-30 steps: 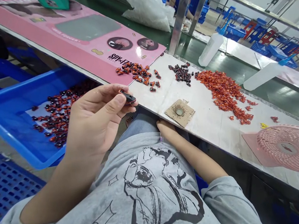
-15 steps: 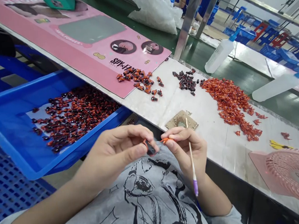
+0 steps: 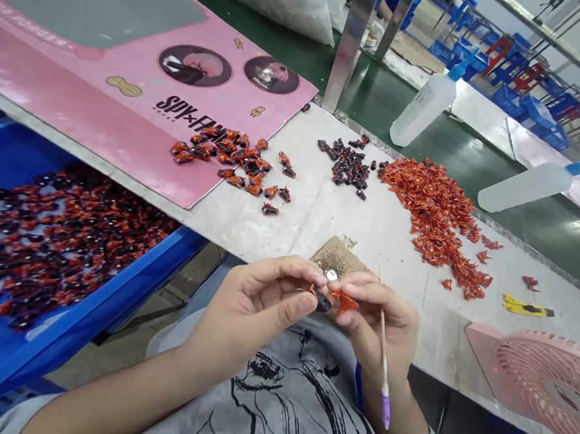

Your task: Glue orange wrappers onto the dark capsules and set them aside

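Pinched between thumb and fingers of my left hand (image 3: pixel 261 310) is a small black plastic part (image 3: pixel 323 301) with a reddish edge. My right hand (image 3: pixel 387 309) grips a small orange plastic piece (image 3: pixel 346 301) by its fingertips, close against the black part; whether the two are joined I cannot tell. A thin pale stick (image 3: pixel 383 349) with a purple end is also tucked in the right hand's fingers. Just beyond the hands lies a speckled cardboard piece (image 3: pixel 339 256) with a small round white spot (image 3: pixel 331 275) on it.
Orange pieces (image 3: pixel 437 221) are heaped on the table's right, with black parts (image 3: pixel 350 164) beside them. Black-and-orange pieces (image 3: pixel 237 151) lie by a pink printed board (image 3: pixel 133 141). A blue bin (image 3: pixel 141 285) holds many more. Bottles (image 3: pixel 424 110), a yellow cutter (image 3: pixel 526 305) and a pink fan (image 3: pixel 560 384) stand right.
Both hands have shifted right in view, and the orange piece has come up against the black part. The view has moved closer over the table.
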